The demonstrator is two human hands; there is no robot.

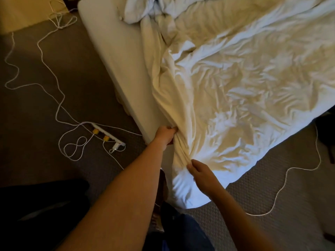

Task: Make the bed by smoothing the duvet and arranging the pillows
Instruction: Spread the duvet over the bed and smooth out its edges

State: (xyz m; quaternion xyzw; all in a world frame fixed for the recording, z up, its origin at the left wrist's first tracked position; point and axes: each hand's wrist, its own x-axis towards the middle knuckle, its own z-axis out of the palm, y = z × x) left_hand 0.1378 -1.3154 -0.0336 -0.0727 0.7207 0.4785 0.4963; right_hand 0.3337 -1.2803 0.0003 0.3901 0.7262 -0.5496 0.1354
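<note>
Status: early stage, smoothing not complete. The duvet (235, 84) lies across the bed but is heavily creased over its whole visible face, and its near-left edge is gathered into a long ridge of folds that runs from the foot corner up toward the head of the bed. This bunching leaves a wide strip of the mattress (116, 57) bare along the left side, so the duvet sits off-centre, shifted to the right. The left hand (165, 134) is curled round the gathered edge at the side of the mattress, fingers buried in the folds. The right hand (200, 172) pinches the same ridge of fabric just nearer the foot corner, thumb and fingers closed on the cloth. Judgement: the step in hand is pulling the bunched edge out toward the left to spread it over the bare strip. Still to do: flatten the creases across the middle and square the edges. At the head end a crumpled white bundle (143, 8) lies in a heap; whether it is a pillow or more bedding cannot be told, and no pillow is seen arranged. On the carpet to the left lie a power strip (108, 134) and loose white cables (59, 105), near the bed.
</note>
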